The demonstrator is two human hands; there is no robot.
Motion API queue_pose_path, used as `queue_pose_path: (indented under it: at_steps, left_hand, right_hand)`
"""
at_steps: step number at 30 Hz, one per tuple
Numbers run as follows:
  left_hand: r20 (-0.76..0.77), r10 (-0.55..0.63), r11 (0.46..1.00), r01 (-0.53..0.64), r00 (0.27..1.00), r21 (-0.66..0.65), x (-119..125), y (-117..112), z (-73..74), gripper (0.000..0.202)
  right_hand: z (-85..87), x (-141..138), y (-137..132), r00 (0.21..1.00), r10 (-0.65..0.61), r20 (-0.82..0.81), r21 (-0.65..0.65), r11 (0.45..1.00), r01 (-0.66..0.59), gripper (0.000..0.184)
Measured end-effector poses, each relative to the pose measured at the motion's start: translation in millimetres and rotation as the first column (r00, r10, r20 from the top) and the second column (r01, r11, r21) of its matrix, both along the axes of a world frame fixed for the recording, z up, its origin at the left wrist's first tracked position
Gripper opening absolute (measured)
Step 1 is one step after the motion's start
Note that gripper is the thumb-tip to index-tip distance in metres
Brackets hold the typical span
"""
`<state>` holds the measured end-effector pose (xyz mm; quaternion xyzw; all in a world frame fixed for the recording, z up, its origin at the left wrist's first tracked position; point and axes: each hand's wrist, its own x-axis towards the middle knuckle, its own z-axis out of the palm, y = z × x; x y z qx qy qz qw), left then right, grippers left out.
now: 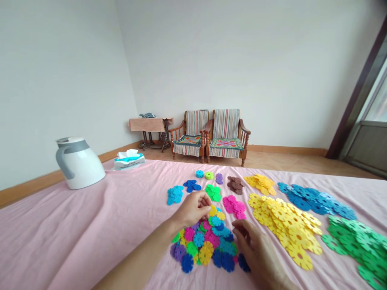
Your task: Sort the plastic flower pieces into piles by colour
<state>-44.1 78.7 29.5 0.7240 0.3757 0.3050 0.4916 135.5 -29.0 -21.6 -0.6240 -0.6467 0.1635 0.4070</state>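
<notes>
Both hands at a mixed heap of notched discs, with a lidded jug and a tissue box off to the left

The mixed heap [214, 241] of flower-shaped plastic discs lies on the pink cloth [87, 229], between and in front of the person's two hands. The left hand [195, 207] is over its far side, thumb and fingertips drawn close together; whether a disc is pinched there I cannot tell. The right hand [255, 241] is at the heap's right edge, fingers curled inward in a narrow bend, and its grip is also hidden

Beyond the hands, discs sit sorted by colour: a light-blue pile [175, 195], a dark-blue pile [192, 185], a bright-green pile [213, 193], a pink pile [234, 206] and a brown pile [235, 185]. Behind these are a small blue stack [199, 173], a lime stack [209, 175] and a purple stack [219, 179]. Larger spreads lie to the right: yellow discs [287, 221], blue discs [316, 199] and green discs [359, 245]

Of the containers, the tissue box [129, 162] has a white tissue [128, 153] poking from its top. The white jug [86, 169] stands upright near it, its lid on and its contents hidden from view
</notes>
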Motion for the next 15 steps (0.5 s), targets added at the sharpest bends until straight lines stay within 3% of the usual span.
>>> queue_pose_path:
  at_steps: [3,9,15]
  left_hand:
    - [0.062,-0.051,0.998,0.052,0.997,-0.025,16.1,-15.8,-8.6,0.01]
    - [0.059,-0.079,0.996,0.081,0.995,-0.032,23.4,-37.5,-18.2,0.007]
    - [0.049,-0.019,0.998,0.016,0.999,0.057,14.7,-34.1,-13.4,0.005]
  right_hand:
    - [-0.2,0.0,0.6,0.999,0.009,-0.051,0.012,1.0,-0.009,0.031]
    - [6.6,-2.4,0.1,0.997,0.06,-0.045,0.02,0.998,-0.059,0.03]
    - [3.2,-1.8,-1.2,0.998,0.036,-0.045,0.036,0.999,-0.035,0.029]
